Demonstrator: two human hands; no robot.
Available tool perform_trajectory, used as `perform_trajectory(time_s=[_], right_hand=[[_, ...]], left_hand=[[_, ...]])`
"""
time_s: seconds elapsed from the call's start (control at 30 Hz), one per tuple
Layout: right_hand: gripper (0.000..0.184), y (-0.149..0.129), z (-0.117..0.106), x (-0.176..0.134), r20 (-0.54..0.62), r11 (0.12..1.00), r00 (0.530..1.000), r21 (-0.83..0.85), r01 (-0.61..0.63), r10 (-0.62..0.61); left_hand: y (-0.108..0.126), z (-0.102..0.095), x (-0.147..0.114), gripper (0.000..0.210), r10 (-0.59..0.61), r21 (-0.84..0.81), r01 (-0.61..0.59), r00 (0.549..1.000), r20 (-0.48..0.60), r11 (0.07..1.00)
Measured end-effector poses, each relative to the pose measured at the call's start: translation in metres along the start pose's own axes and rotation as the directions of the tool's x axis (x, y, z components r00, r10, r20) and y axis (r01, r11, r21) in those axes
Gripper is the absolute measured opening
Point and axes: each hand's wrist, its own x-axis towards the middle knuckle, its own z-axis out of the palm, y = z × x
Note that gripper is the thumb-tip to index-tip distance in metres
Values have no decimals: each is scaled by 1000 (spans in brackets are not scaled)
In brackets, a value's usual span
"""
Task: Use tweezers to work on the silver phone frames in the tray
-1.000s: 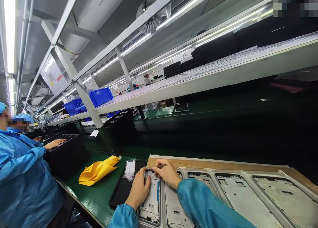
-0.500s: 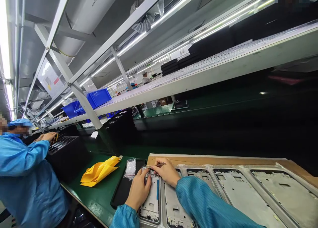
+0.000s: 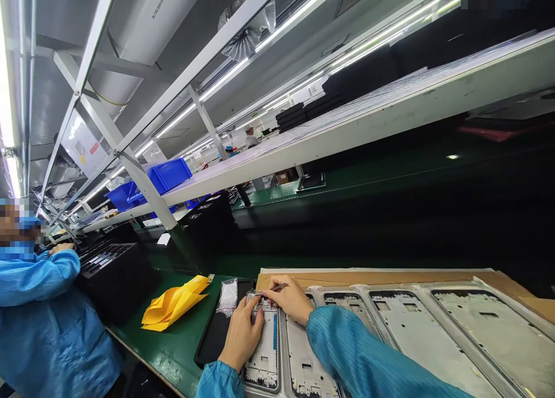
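Observation:
My left hand (image 3: 241, 333) rests on the upper left of a metal phone frame (image 3: 263, 360) with a blue strip down its right side. Its thumb and forefinger are apart on the frame. At the frame's top end my right hand (image 3: 292, 301) is closed around slim metal tweezers (image 3: 281, 287), whose tips are hidden by the fingers. The frame lies in the leftmost slot of a clear plastic tray (image 3: 284, 352). Beside my left hand, a small clear bag (image 3: 228, 297) of tiny parts lies on a black tray (image 3: 212, 337).
More phone frames (image 3: 420, 328) fill the plastic tray to the right, with cardboard (image 3: 347, 279) behind it. A yellow sheet (image 3: 176, 302) lies on the green bench (image 3: 147, 352). At left, a co-worker in blue (image 3: 47, 323) stands by a black box (image 3: 117, 271). A shelf (image 3: 347, 129) crosses above.
My hands stay at the top of the phone frame with hardly any movement. The co-worker's arm has drawn back leftward from the black box. The whole view has shifted slightly.

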Motion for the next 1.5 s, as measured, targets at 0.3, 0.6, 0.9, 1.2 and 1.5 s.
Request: perform_trajectory(time_s=[0.3, 0.6, 0.9, 1.2, 1.5], right_hand=[[22, -12, 0, -4, -14, 999, 999, -5, -32, 32], [21, -21, -1, -9, -28, 1000, 999, -6, -22, 22], [22, -13, 0, -5, -15, 999, 999, -5, -44, 44], [28, -19, 1, -6, -28, 998, 998, -30, -60, 59], [32, -21, 1, -6, -46, 995, 997, -69, -71, 68]], left_hand=[[-4, 1, 0, 52, 5, 2, -5, 1000, 3, 1000], [-9, 4, 1, 49, 16, -2, -16, 1000, -6, 1000], [-18, 8, 1, 46, 16, -22, -17, 999, -35, 1000], [-10, 1, -1, 53, 14, -44, -14, 1000, -8, 999], [-6, -3, 2, 52, 23, -40, -22, 1000, 16, 999]])
